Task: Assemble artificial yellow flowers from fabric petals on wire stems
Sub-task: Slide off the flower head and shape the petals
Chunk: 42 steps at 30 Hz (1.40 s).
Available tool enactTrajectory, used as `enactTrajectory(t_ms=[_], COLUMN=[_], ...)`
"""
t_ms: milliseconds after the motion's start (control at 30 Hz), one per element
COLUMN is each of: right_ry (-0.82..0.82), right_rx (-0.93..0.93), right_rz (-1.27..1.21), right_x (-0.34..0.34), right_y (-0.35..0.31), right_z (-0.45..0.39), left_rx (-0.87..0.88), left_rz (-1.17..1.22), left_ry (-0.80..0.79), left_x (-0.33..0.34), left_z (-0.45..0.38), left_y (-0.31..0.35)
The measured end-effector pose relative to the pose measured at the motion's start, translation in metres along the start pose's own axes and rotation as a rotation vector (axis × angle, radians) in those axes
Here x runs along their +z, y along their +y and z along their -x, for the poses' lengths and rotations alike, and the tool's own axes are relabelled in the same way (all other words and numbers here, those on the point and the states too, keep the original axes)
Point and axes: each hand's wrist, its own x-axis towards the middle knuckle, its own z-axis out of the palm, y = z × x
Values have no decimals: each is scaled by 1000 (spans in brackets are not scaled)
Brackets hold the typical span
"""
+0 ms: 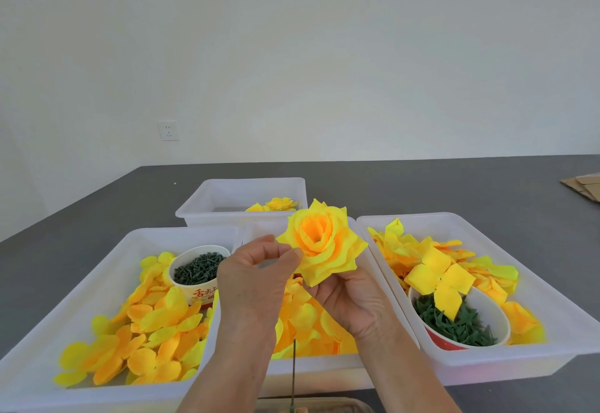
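Up front in the head view, held above the middle tray (311, 364): yellow flower (319, 243), fully layered, over loose petals (302, 315). Left hand (251, 277) pinching an outer petal edge between thumb and fingertips. Right hand (352, 299) curled under the bloom, gripping its base. Thin wire stem (293, 370) hanging straight down below. Left tray (81, 282) with rounded petals and a cup of dark green pieces (194, 269). Right tray (552, 315) with pointed petals and a bowl of green calyxes (461, 325). Far tray (240, 198) holding one finished flower (281, 203).

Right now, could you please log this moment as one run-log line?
left hand: pinches petal edge | right hand: holds yellow flower from below | far bin: finished flowers
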Motion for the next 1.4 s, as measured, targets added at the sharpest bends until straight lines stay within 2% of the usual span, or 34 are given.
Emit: enactTrajectory(t_ms=[200,500,700,900,1233,1400], right_ry=[-27,-9,-8,-10,-73,-85], right_rx=[-6,7,14,35,79,71], right_rz=[-10,-1,13,-12,179,215], right_x=[1,-1,-1,-3,0,1], right_y=[1,0,2,1,1,3], right_z=[-1,-3,-2,-1,4,3], left_rx=[-30,61,43,30,-19,-68], left_rz=[33,51,-115,-45,2,41], left_ry=[-13,28,18,-18,-136,-130], left_x=[-2,-3,2,2,-13,-14], left_z=[0,1,-4,-9,-29,-33], left_y=[-1,8,7,5,6,7])
